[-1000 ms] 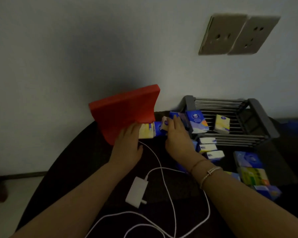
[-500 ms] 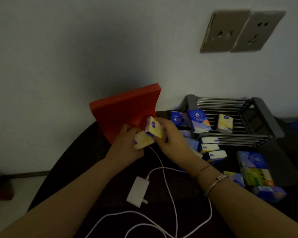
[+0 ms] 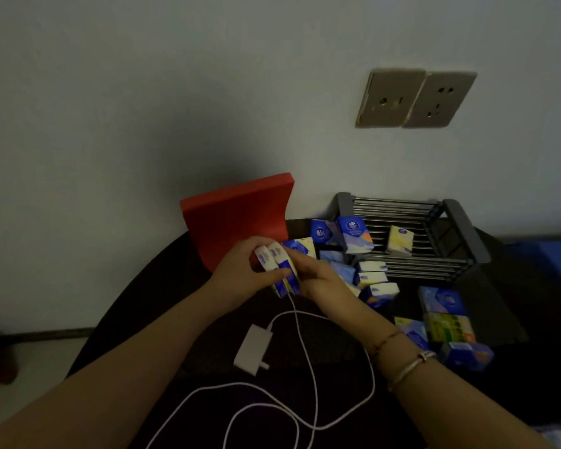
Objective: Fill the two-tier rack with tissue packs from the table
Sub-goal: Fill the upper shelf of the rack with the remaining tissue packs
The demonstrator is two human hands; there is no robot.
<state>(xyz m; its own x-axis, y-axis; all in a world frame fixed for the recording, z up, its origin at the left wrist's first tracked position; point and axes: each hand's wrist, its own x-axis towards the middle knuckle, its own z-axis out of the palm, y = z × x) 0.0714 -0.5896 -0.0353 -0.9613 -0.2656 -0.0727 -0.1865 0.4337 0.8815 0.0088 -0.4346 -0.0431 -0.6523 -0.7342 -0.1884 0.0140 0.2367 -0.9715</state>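
My left hand point(image 3: 240, 270) and my right hand point(image 3: 318, 280) meet above the dark table point(image 3: 162, 306), pressing two white-and-blue tissue packs point(image 3: 279, 270) side by side between them. The grey two-tier rack point(image 3: 460, 228) stands at the back right against the wall. A yellow pack point(image 3: 399, 241) and a blue pack point(image 3: 353, 233) stand upright on its upper bars. Several more packs point(image 3: 370, 280) lie on the table between my right hand and the rack, and others point(image 3: 447, 325) lie right of my forearm.
A red curved object point(image 3: 237, 218) leans against the wall behind my hands. A white charger plug point(image 3: 251, 348) with a looping white cable point(image 3: 305, 351) lies on the table under my forearms. Two wall sockets point(image 3: 415, 98) sit above the rack.
My hands lifted two packs from beside the red object and brought them together side by side. The view shifted slightly downward and to the left.
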